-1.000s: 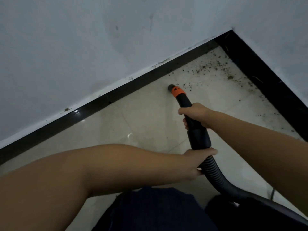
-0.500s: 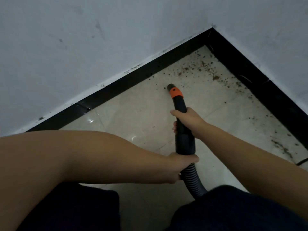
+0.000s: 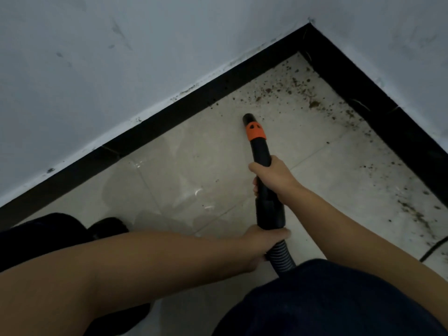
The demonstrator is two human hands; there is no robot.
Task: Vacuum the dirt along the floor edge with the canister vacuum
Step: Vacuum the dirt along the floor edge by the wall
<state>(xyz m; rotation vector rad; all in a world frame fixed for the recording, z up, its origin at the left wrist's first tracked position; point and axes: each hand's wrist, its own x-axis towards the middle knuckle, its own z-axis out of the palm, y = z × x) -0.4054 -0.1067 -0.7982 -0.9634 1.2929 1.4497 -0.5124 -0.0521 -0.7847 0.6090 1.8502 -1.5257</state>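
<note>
Your right hand [image 3: 274, 177] grips the black vacuum nozzle tube [image 3: 260, 151] partway along, and your left hand [image 3: 263, 241] grips it lower, where the ribbed hose [image 3: 281, 259] joins. The tube's tip [image 3: 247, 117], just past an orange collar [image 3: 255, 132], rests on the pale tile floor [image 3: 194, 166]. Brown dirt [image 3: 291, 90] lies scattered beyond it, toward the corner of the black baseboard [image 3: 312, 40].
</note>
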